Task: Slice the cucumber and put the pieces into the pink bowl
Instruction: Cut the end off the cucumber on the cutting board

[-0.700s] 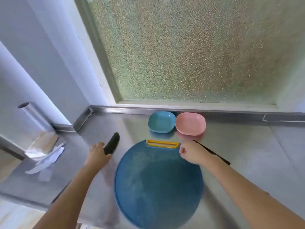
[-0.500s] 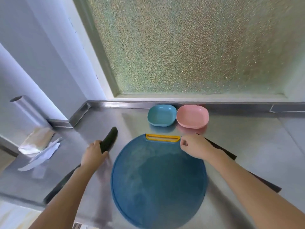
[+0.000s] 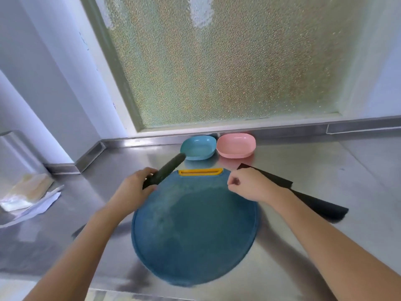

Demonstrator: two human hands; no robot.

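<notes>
The fingers of the left hand (image 3: pixel 134 187) are wrapped round the near end of the cucumber (image 3: pixel 167 170), thumb on top, a firm grip. The cucumber is dark green and whole, with no cut on it. It slants away from the hand over the upper left edge of the round blue cutting board (image 3: pixel 195 231), and from here its far tip lines up with the near rim of the blue bowl (image 3: pixel 198 147). I cannot tell whether it rests on the board or is held just above it.

The right hand (image 3: pixel 249 185) has its fingers curled into a loose fist, thumb against the forefinger, with nothing in it that I can see. It hangs over the board's upper right edge, just beside the yellow handle slot (image 3: pixel 200 171).

Behind that hand, on the steel counter (image 3: pixel 325 161), lies what looks like a black knife (image 3: pixel 321 205), untouched, its tip pointing toward the bowls.

The pink bowl (image 3: pixel 236 145) sits at the back against the window ledge, touching or nearly touching the blue one, and there is nothing in it.

So, as I judge it, the job has barely started: the cucumber is only being brought to the board. Laying it down, taking up the knife, all the slicing and moving the pieces to the pink bowl are left to do.
</notes>
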